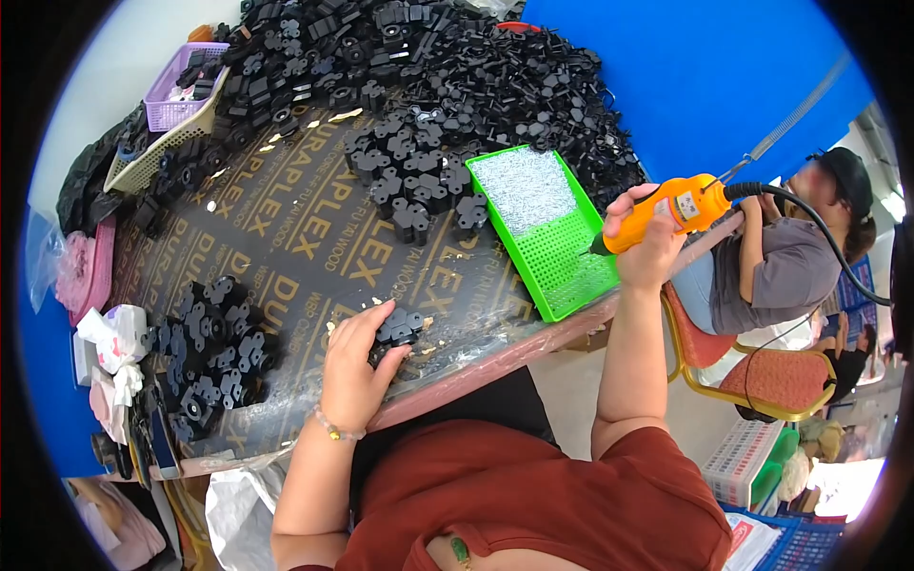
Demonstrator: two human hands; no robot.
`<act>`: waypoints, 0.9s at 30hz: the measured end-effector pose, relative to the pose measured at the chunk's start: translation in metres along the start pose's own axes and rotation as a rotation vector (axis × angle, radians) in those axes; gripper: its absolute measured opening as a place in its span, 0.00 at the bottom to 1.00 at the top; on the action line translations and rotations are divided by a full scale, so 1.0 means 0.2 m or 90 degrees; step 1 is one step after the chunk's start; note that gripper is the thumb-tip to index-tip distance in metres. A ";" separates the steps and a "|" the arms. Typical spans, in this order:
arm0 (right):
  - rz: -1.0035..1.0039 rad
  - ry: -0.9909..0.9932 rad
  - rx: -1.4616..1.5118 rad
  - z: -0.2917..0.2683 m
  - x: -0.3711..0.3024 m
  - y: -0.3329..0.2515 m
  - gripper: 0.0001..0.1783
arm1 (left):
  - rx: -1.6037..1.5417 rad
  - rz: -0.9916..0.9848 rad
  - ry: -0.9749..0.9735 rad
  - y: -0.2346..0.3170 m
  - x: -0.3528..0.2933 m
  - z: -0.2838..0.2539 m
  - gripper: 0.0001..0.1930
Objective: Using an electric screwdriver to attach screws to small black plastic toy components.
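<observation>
An orange electric screwdriver [678,211] is wrapped in my right hand [649,255], held above the table's right edge. Its dark tip points left over a green basket [557,303], which holds a heap of small silver screws [528,190] at its far end. A coil spring and a black cord run from the tool's back end. Near the table's front edge, my left hand [354,360] grips a black plastic part [400,326] between thumb and fingers, against the tabletop. The fingers partly cover that part.
A cluster of black parts [411,181] lies beyond my left hand, and another pile [214,352] lies to its left. Large heaps [381,48] fill the far side. Purple basket [157,112] stands far left. Another person [785,257] sits at right by red chairs [776,381].
</observation>
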State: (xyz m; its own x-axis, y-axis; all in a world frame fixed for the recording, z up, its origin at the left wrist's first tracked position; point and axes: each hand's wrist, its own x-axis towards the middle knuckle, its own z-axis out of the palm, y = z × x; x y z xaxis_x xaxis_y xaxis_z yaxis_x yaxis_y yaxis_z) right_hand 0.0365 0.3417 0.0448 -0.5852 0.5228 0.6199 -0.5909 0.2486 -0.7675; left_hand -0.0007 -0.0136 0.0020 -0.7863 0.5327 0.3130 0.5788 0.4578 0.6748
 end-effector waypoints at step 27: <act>0.190 -0.388 0.372 0.92 -0.30 -0.28 0.45 | -0.050 -0.050 -0.018 -0.03 -0.01 -0.02 0.26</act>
State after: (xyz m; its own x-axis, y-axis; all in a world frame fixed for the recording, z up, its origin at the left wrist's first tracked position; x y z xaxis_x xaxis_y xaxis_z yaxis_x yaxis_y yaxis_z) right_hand 0.0023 0.1466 0.0811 -0.8544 -0.0656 0.5154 -0.4587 -0.3707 -0.8076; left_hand -0.0035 -0.0203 0.0005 -0.8212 0.5182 0.2389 0.4965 0.4426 0.7467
